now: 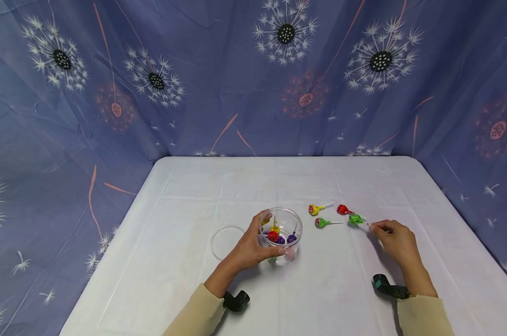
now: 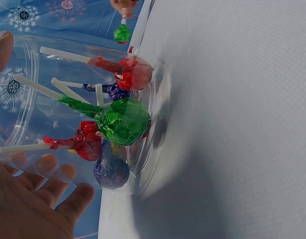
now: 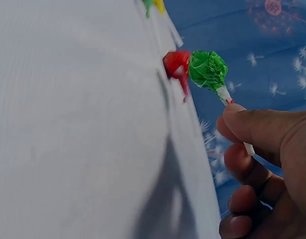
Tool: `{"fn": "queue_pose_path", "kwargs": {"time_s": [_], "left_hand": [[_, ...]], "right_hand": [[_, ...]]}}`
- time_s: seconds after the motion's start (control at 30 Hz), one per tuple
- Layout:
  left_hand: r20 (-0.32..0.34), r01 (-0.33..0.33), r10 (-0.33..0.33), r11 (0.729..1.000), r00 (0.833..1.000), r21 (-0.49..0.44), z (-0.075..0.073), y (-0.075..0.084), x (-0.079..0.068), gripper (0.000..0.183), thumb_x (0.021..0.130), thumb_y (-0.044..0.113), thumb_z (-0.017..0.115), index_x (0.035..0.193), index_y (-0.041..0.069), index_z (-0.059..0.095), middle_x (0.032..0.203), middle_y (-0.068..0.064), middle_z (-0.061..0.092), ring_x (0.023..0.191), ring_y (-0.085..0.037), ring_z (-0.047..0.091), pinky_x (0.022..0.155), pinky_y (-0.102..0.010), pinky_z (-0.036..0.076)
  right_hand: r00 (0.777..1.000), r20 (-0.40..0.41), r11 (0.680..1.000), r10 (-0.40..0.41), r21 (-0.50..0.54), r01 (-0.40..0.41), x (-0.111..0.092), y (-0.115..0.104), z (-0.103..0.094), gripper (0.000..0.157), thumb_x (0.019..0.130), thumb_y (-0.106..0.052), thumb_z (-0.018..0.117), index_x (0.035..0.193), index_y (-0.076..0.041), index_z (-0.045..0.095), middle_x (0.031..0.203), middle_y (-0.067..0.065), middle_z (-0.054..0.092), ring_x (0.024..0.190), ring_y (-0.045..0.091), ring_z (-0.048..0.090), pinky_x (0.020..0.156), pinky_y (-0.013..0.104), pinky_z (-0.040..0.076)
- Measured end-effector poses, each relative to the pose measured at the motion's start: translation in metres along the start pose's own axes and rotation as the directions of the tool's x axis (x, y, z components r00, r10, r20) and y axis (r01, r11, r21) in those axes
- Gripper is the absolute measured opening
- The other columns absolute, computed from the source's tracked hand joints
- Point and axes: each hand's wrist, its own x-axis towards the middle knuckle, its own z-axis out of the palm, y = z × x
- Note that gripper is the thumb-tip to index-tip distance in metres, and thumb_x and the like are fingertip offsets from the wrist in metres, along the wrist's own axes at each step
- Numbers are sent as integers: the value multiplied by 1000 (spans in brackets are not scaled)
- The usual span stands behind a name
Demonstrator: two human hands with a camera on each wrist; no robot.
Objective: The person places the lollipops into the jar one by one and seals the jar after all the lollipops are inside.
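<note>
My left hand (image 1: 248, 247) holds a clear round plastic jar (image 1: 300, 233) from its left side, thumb toward the front and fingers behind. Inside the jar are several wrapped lollipops, among them a green lollipop (image 2: 125, 122), a red lollipop (image 2: 135, 73) and a purple lollipop (image 2: 112, 172). To the right, my right hand (image 1: 398, 240) pinches the white stick of another green lollipop (image 3: 208, 69) between thumb and index finger, its head pointing left above the table. Near it lie a red lollipop (image 1: 342, 209), a yellow lollipop (image 1: 313, 209) and a green lollipop (image 1: 320, 223).
A thin clear ring, perhaps a lid (image 1: 213, 242), lies left of the jar, partly behind my left forearm. Everything is on a white-covered table (image 1: 152, 266). A blue dandelion-print curtain (image 1: 220, 93) hangs behind and along both sides.
</note>
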Motion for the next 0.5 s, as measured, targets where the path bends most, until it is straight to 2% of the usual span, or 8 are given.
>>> {"fn": "queue_pose_path", "kwargs": {"time_s": [0.2,0.37,0.5], "left_hand": [[-3,14,-14,1000,1000,8,0,1,0,97,70,47,79,145,39,18,151,1,33,138,-27,35,111,-55,29],[-4,10,-10,1000,1000,11,1,0,0,97,71,45,79,145,39,18,151,1,33,138,-27,35,111,-54,29],[-2,3,-3,1000,1000,4,1,0,0,96,71,44,80,145,39,18,150,3,34,137,-25,36,112,-53,29]], "right_hand": [[999,-37,998,-22,51,23,-6,-19,-3,35,92,-39,59,101,-7,69,99,14,64,81,15,50,58,24,40],[996,-72,992,-55,107,62,-12,-40,-7,32,89,-38,63,99,-9,70,85,-1,61,71,1,45,56,21,39],[995,-67,986,-80,140,88,-16,-58,-9,31,89,-39,63,99,-11,70,83,-9,60,71,-1,47,57,21,42]]}}
